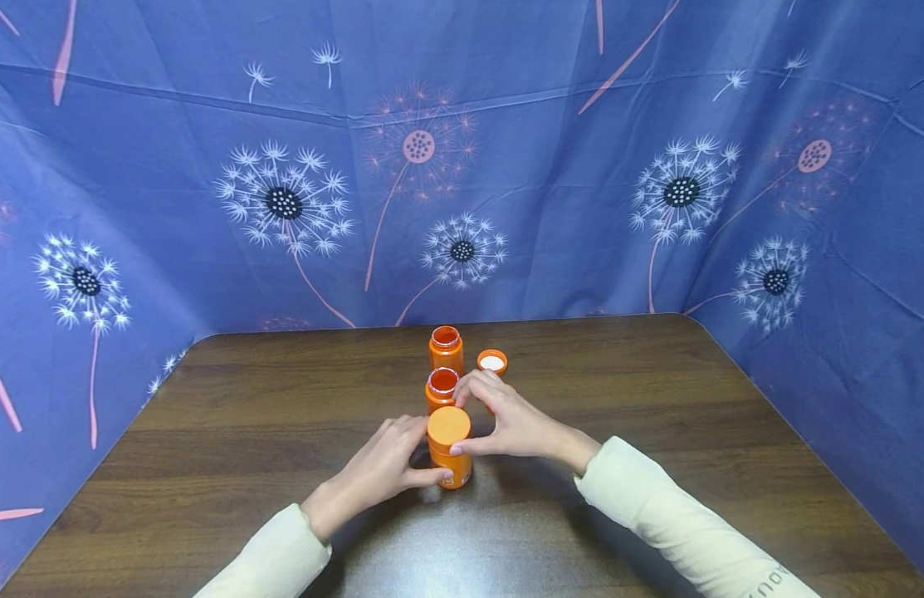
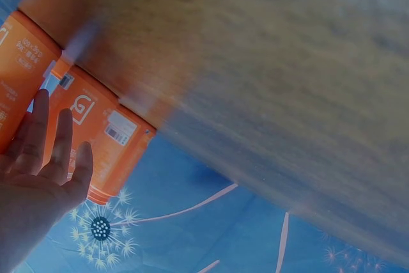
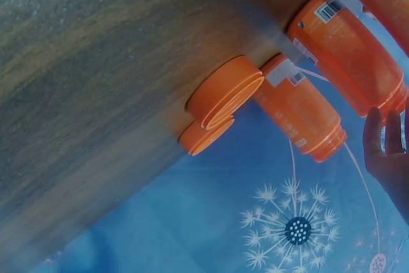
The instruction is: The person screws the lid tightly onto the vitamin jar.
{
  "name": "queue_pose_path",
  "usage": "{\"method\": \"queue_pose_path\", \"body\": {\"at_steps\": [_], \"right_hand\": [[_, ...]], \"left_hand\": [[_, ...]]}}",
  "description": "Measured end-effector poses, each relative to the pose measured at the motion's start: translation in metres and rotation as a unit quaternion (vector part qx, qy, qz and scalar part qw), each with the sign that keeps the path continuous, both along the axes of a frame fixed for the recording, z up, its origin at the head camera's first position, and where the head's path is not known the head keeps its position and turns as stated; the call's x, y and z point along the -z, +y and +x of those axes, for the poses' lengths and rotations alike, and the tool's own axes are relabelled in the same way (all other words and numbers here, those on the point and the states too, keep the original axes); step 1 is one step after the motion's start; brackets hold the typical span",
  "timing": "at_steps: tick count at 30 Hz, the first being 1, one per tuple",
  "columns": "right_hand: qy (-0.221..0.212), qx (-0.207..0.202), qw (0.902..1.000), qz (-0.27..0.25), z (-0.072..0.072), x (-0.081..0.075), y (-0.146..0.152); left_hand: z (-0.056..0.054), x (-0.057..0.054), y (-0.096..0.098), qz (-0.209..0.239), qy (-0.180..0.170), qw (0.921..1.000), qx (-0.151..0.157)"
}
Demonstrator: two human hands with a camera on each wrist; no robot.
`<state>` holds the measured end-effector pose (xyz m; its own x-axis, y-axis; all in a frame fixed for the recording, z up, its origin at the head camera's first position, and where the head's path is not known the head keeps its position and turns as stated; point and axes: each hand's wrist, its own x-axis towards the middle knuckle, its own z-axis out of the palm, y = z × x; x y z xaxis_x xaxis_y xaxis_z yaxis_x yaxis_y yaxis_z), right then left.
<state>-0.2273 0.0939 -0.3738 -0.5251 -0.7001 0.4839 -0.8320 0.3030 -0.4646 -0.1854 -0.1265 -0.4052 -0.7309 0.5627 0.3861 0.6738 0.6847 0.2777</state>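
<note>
Head view, 12 = away from the person: front bottle point(image 1: 459, 473), orange, stood upright on the wood-grain tabletop point(image 1: 282, 390), screw lid point(image 1: 449, 426) on. Left hand point(image 1: 387, 461) at its 9 o'clock, gripping the body, thumb on the 6 o'clock face. Right hand point(image 1: 517, 423) at 3 o'clock, thumb and a finger apparently pinching the lid rim. Middle bottle point(image 1: 439, 401) just behind at 12, far bottle point(image 1: 447, 357) beyond it, both open-mouthed. First loose lid point(image 1: 492, 362), pale inside up, lay at 1 o'clock, near the far bottle.

Left wrist view: left hand at 8 o'clock, fingers fairly straight, thumb not visible; couldn't tell firmness from here. Front bottle cut off at 9–10 o'clock, other two in line toward centre. Far bottle carried a barcode label point(image 2: 118, 129).

Right wrist view: right hand cut off around 3–4 o'clock, lid contact not shown. Front bottle clipped at 2 o'clock. Second loose lid point(image 3: 227, 91) near centre, closer than the first.

My read: step in hand was working the front lid, probably unscrewing; turn direction couldn't be told. Next move called for left bracing the body, right twisting, no nudging the middle bottle.
</note>
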Motion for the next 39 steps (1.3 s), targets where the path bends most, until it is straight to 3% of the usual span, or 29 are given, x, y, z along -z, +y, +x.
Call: {"method": "queue_pose_path", "body": {"at_steps": [7,15,21,30,39], "right_hand": [[-0.013,-0.008,0.9999,0.006,0.000,-0.002,0.001],[-0.028,-0.073,0.9967,0.024,-0.002,-0.010,0.006],[-0.054,-0.095,0.9930,0.044,-0.005,-0.013,0.008],[-0.049,-0.089,0.9936,0.050,-0.006,-0.012,0.008],[-0.060,-0.039,0.9971,0.025,-0.004,-0.008,0.006]], "left_hand": [[-0.001,0.000,-0.001,0.001,-0.001,1.0000,0.001],[-0.001,0.000,0.000,-0.004,-0.011,0.9999,-0.005],[-0.001,0.000,-0.001,-0.007,-0.010,0.9999,-0.003],[-0.001,0.000,-0.001,-0.007,0.000,1.0000,0.000],[-0.001,0.001,-0.001,-0.006,-0.004,1.0000,-0.002]]}}
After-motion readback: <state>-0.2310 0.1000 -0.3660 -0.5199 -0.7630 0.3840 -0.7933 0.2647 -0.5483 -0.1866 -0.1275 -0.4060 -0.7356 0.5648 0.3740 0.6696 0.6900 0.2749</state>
